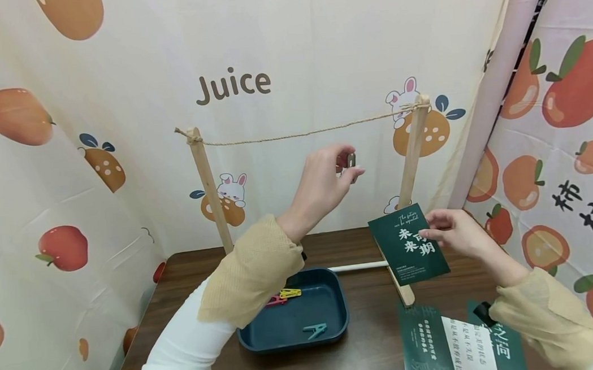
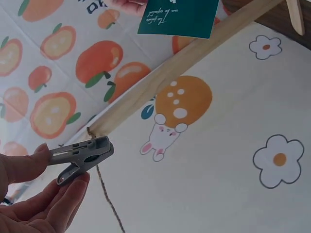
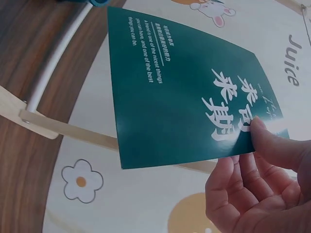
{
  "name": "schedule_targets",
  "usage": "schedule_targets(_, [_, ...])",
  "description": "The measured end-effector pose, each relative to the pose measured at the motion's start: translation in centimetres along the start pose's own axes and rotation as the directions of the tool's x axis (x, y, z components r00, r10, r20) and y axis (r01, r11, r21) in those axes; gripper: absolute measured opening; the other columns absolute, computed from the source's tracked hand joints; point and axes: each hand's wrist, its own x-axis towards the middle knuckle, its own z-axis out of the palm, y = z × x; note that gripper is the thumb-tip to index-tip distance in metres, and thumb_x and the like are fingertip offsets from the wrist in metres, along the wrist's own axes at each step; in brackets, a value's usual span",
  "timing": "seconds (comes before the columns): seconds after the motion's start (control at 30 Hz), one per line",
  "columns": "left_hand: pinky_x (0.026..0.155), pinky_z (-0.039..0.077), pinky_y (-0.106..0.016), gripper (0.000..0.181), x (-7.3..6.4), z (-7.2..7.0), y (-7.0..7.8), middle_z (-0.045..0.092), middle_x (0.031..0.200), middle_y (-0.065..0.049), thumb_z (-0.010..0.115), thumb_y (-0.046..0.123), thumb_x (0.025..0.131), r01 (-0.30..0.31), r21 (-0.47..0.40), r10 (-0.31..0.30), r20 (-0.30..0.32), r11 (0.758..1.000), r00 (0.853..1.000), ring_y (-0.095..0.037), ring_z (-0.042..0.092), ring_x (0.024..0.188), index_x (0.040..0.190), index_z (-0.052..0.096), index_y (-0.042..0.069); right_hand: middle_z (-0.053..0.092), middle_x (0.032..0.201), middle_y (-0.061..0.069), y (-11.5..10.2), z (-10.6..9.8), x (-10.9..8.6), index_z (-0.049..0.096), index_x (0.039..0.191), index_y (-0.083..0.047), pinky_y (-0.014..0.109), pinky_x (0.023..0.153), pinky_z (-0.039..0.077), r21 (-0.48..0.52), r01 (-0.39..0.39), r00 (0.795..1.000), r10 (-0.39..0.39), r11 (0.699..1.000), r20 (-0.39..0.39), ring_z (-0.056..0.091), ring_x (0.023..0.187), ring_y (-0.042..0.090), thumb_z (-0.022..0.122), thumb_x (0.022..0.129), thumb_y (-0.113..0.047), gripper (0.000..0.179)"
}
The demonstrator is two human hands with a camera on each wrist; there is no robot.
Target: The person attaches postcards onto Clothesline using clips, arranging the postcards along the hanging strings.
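My left hand (image 1: 326,174) pinches a grey clothespin (image 2: 80,156) between thumb and fingers, in the air below the twine (image 1: 293,136). In the left wrist view the clothespin's handles lie between thumb and fingertips. With thumb and fingers, my right hand (image 1: 457,233) holds a dark green card (image 1: 407,246) by its right edge, in front of the right wooden post (image 1: 414,149). White characters and small lines of text cover the card's face (image 3: 160,107). The twine runs between the tops of the left post (image 1: 208,184) and the right one.
A dark blue tray (image 1: 342,306) on the brown table (image 1: 372,339) holds a teal clothespin (image 1: 315,330), a yellow one (image 1: 290,293) and a pink one (image 1: 276,300). More cards (image 1: 428,341) lie at the front right. A white bar (image 1: 357,268) runs low behind the tray.
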Motion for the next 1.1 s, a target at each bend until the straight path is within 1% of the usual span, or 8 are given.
schedule_targets(0.13, [0.071,0.045,-0.017,0.023,0.8,0.0,0.6,0.061,0.081,-0.005,0.066,0.011,0.08,0.022,0.006,-0.022,0.012,1.0,1.0,-0.012,0.058,0.076,0.1,0.06,0.0,0.061,0.076,0.008,-0.3,-0.7,0.4,0.054,0.097,0.006,0.025,0.055,0.047,0.017,-0.002,1.0,0.002,1.0,-0.001,0.052,0.065,0.013,0.061,0.084,-0.011,0.023])
schedule_targets(0.23, [0.072,0.044,-0.017,0.023,1.4,-0.1,0.9,0.06,0.081,-0.005,0.065,0.011,0.08,0.023,0.008,-0.023,0.013,1.0,1.0,-0.012,0.058,0.078,0.1,0.06,0.001,0.062,0.077,0.009,-0.6,-1.1,0.7,0.054,0.097,0.006,0.024,0.056,0.047,0.013,0.003,1.0,-0.003,1.0,-0.012,0.053,0.065,0.014,0.06,0.084,-0.012,0.022])
schedule_targets(0.37, [0.067,0.043,-0.015,0.021,2.3,-0.1,1.3,0.059,0.079,-0.005,0.065,0.011,0.08,0.016,0.001,-0.016,-0.005,1.0,1.0,-0.012,0.057,0.075,0.098,0.06,0.001,0.062,0.079,0.01,-1.1,-1.5,1.0,0.054,0.098,0.005,0.024,0.056,0.047,0.011,-0.008,1.0,0.008,1.0,-0.017,0.053,0.068,0.016,0.059,0.085,-0.015,0.024])
schedule_targets(0.57, [0.064,0.043,-0.015,0.022,3.6,-0.2,1.8,0.06,0.081,-0.006,0.065,0.011,0.081,0.047,-0.029,-0.047,-0.003,0.998,0.999,-0.011,0.056,0.073,0.1,0.06,0.0,0.062,0.081,0.011,-1.5,-2.2,1.7,0.054,0.1,0.003,0.023,0.057,0.046,0.007,-0.016,1.0,0.016,1.0,-0.027,0.053,0.066,0.013,0.059,0.086,-0.019,0.026])
schedule_targets(0.77, [0.063,0.043,-0.014,0.026,4.8,0.2,2.7,0.06,0.086,-0.006,0.064,0.012,0.082,0.068,-0.022,-0.068,0.01,0.997,0.998,-0.012,0.054,0.076,0.104,0.059,0.0,0.063,0.082,0.009,-2.0,-3.0,2.5,0.052,0.1,0.004,0.023,0.058,0.047,0.025,-0.016,0.999,0.017,1.0,-0.048,0.053,0.064,0.01,0.06,0.085,-0.021,0.03])
schedule_targets(0.87, [0.061,0.042,-0.014,0.026,5.3,0.4,3.0,0.059,0.086,-0.005,0.063,0.011,0.082,0.071,-0.04,-0.071,0.008,0.997,0.997,-0.011,0.053,0.075,0.105,0.059,0.0,0.063,0.083,0.009,-2.2,-3.4,2.9,0.051,0.102,0.004,0.024,0.059,0.048,0.042,-0.017,0.998,0.019,0.999,-0.059,0.054,0.065,0.011,0.06,0.085,-0.022,0.032])
schedule_targets(0.97, [0.06,0.042,-0.013,0.026,5.8,0.6,3.3,0.059,0.086,-0.005,0.063,0.011,0.082,0.071,-0.064,-0.072,-0.001,0.995,0.997,-0.011,0.052,0.074,0.106,0.059,0.001,0.063,0.081,0.005,-2.3,-3.8,3.4,0.051,0.102,0.004,0.024,0.06,0.048,0.057,-0.014,0.997,0.018,0.998,-0.078,0.055,0.066,0.008,0.06,0.085,-0.023,0.033])
schedule_targets(1.1, [0.06,0.042,-0.013,0.028,6.4,0.9,3.5,0.059,0.087,-0.004,0.063,0.011,0.082,0.079,-0.084,-0.081,-0.015,0.993,0.997,-0.01,0.052,0.075,0.107,0.059,0.001,0.062,0.076,-0.006,-2.5,-4.3,3.8,0.049,0.101,0.004,0.021,0.061,0.049,0.128,-0.008,0.995,0.021,0.992,-0.096,0.055,0.067,0.003,0.061,0.084,-0.021,0.032])
